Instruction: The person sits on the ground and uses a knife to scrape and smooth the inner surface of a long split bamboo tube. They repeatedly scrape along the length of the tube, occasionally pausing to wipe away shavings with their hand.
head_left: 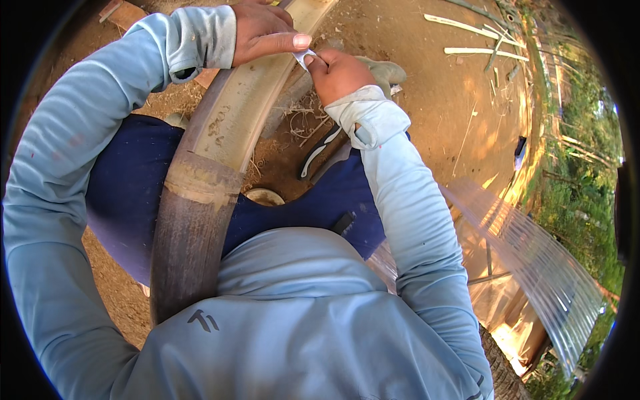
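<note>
A thick bamboo pole (237, 110), its upper stretch split open to show a pale hollow inside, runs from beside my body up past my hands. At the top, my left hand (263, 33) lies over the bamboo, its thumb closed against a small thin white piece (301, 56), perhaps paper or tape. My right hand (340, 75) pinches the other end of that piece between thumb and bent fingers, just right of the bamboo's edge. Some of the left fingers are hidden behind the hand or cut off by the frame.
A black-and-white curved handle (323, 151) lies on the ground between my legs, near loose shavings (303, 123) and a round pale object (264, 197). Pale split strips (477, 50) lie at the far right. A clear corrugated sheet (533, 260) stands to the right.
</note>
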A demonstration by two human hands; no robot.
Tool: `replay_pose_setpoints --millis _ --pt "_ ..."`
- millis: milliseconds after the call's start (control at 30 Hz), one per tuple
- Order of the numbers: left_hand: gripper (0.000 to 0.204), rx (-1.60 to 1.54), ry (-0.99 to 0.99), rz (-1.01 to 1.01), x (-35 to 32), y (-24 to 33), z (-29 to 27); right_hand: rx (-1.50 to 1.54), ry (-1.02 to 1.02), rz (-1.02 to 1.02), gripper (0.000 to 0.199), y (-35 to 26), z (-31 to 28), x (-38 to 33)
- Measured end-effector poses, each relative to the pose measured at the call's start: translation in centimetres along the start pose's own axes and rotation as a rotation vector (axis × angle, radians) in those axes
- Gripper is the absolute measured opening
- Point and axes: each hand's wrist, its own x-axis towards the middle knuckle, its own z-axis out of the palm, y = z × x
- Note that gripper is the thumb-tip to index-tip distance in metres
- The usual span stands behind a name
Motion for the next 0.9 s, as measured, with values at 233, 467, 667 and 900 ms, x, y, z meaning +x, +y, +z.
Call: replay_pose_setpoints --millis 233,467,667,900 --pt "0.057 0.019 0.003 -0.066 -0.1 0.6 -0.5 -0.027 -0.014 0.029 0.034 -0.7 -0.6 0.2" --pt "0.048 -0.159 0.196 -0.072 1.6 -1.7 1.1 -0.036 0.227 -0.001 0.041 3.9 0.4 4.2" --pt "0.042 0.027 0.139 -0.180 2.2 -2.1 1.5 0.435 0.327 0.247 0.039 7.2 1.3 3.6" --pt "0.033 0.180 -0.200 -0.393 4.3 1.6 -1.0 0.664 0.283 0.282 0.036 5.1 2.9 1.0"
